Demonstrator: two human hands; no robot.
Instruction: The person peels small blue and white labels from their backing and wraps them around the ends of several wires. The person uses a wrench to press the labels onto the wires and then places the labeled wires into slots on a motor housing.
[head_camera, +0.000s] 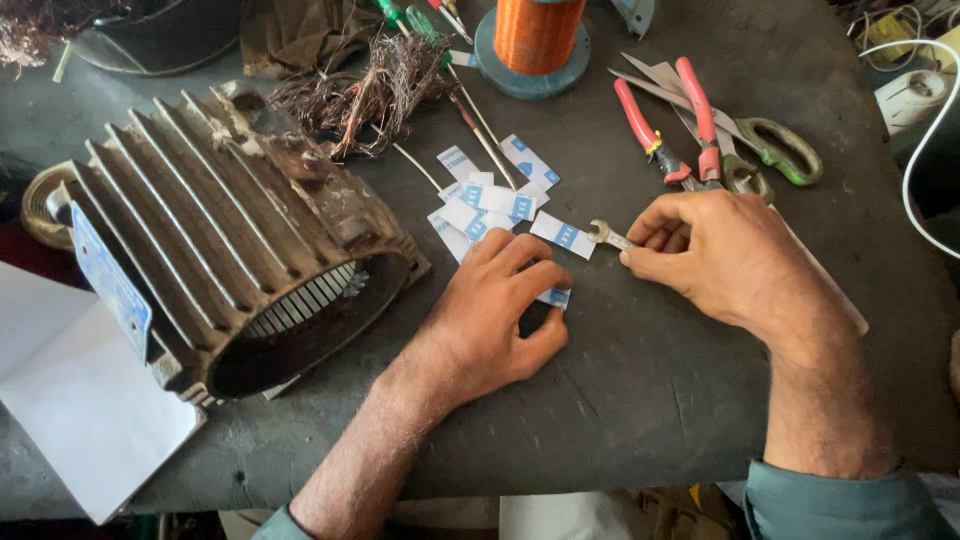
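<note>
Left hand (505, 300) pins a slip (556, 296) flat; right hand (715, 255) pinches spanner (606, 236), which cd scatter slips (490, 200) w/ one careless sweep.

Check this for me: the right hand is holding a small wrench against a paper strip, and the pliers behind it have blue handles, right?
Not quite. In the head view the pliers have red handles, not blue. The right hand does hold a small wrench against a paper strip.

Dark grey workbench (640, 400), top scuffed & scratched, fills most of view. Soft even daylight, no hard shadows. Floor below front edge dim, can't tell more.
</note>
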